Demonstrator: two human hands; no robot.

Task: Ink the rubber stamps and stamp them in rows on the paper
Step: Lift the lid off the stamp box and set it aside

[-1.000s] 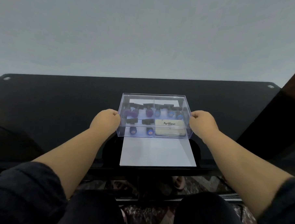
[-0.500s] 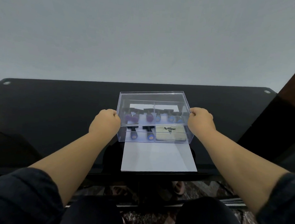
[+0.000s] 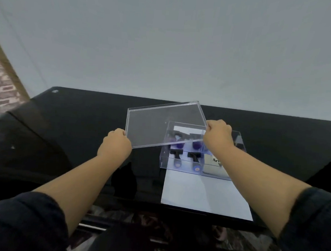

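Seen from the person's head, looking down at a glossy black table (image 3: pixel 65 132) set against a plain grey wall (image 3: pixel 164 40). Far left, beyond the table's rounded corner, a strip of patterned floor (image 3: pixel 1 87) shows. The table surface left of the left hand (image 3: pixel 115 147) is bare and dark right out to that corner.

The left hand is closed on the left edge of a clear plastic lid (image 3: pixel 157 125), and the right hand (image 3: pixel 218 136) is closed on its right edge. Between the two hands the lid is held in the air, tilted, its left end over bare table and its right end overlapping the open clear box (image 3: pixel 164 159).

The box sits below and in front of the right hand, resting on the far end of a white sheet of paper (image 3: pixel 203 195). Inside it lie several rubber stamps (image 3: pixel 176 158) with black handles and purple or blue ends, on their sides in compartments. Just under the right wrist is a pale ink pad (image 3: pixel 213 165), its label partly hidden by the arm.

The paper runs from the box back to the table's near edge, blank. Right of the right forearm the table is bare. Dark sleeves cover both upper arms.
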